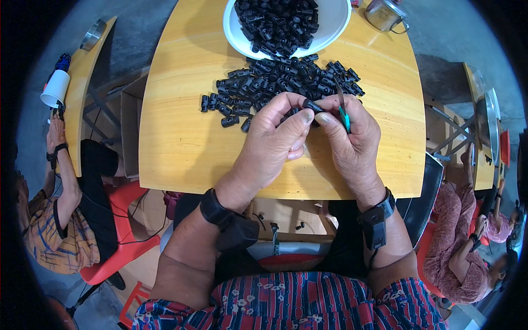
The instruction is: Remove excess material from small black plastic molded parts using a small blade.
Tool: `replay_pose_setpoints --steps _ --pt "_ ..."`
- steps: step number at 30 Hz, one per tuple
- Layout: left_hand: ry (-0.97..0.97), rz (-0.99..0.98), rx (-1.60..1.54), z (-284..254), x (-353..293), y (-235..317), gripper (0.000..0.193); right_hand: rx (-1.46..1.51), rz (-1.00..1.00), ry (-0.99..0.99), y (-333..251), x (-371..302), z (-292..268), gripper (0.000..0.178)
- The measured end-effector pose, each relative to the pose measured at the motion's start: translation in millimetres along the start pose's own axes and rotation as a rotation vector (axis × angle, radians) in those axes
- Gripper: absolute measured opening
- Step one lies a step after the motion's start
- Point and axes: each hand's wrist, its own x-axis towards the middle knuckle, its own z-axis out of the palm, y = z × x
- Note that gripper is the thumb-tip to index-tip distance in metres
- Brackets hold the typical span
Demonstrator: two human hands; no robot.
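Just above the near half of the table, my two hands meet around a small black plastic cord lock [312, 105]. My left hand [278, 129] pinches it between thumb and forefinger, its other fingers curled. The thumb and forefinger of my right hand [353, 135] come up against its other end. Tucked in my right hand is a small green-handled cutting tool [345, 118], its thin blade pointing away from me; whether it has one blade or two I cannot tell. Right beyond my fingers spreads a loose pile of black cord locks [286, 77], partly hidden by them.
A white basin [231, 36] heaped with more cord locks stands at the far side of the wooden table [187, 137]. A metal mug [384, 15] is at the far right. Co-workers sit left and right; a white cup [56, 88] is on the left table.
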Motion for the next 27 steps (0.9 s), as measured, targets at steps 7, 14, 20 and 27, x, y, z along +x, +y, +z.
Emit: replay_pose_setpoints --steps 7,14,20,27 --pt "0.018 0.029 -0.012 1.7 0.7 -1.5 0.012 -0.100 -0.010 0.015 -4.1 -1.5 -0.2 0.015" --pt "0.032 0.035 -0.015 2.8 0.6 -0.6 0.010 -0.182 -0.055 0.024 -2.2 -3.2 -1.6 0.022" --pt "0.005 0.024 -0.014 1.8 -0.2 -0.9 0.009 0.095 0.110 -0.023 -9.4 -1.9 -2.2 0.029" --pt "-0.062 -0.058 -0.024 0.2 -0.8 3.6 0.012 0.180 0.088 -0.106 -3.4 0.0 -3.4 0.039"
